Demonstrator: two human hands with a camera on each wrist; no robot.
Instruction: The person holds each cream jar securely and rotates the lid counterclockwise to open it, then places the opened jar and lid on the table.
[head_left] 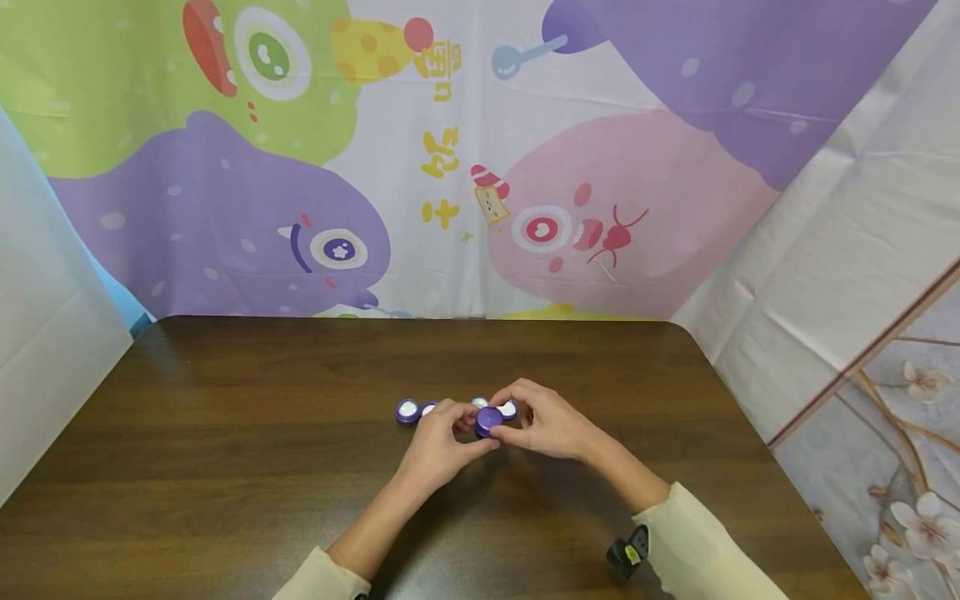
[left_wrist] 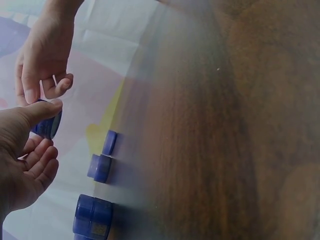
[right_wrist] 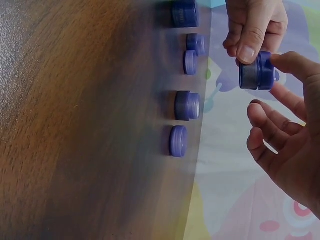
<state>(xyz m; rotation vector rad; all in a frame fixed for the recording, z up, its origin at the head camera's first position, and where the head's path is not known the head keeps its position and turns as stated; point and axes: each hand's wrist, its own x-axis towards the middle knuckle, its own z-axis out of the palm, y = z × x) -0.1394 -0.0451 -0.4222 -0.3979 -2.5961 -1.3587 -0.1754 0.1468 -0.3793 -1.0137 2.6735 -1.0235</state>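
Observation:
A small purple screw-top jar with its lid on is held between both hands above the table. My left hand grips the jar's body, thumb along its near side, as the right wrist view also shows. Thumb and index finger of my right hand pinch the lid from the other side, while its remaining fingers curl loosely below in the right wrist view. Just behind the hands, an uncapped purple jar stands beside a loose lid. Another small jar and lid sit close together.
A further purple jar stands at the end of the row. The brown wooden table reaches back to a cartoon-printed curtain. White cloth hangs at the right, and a black strap device is at the right cuff.

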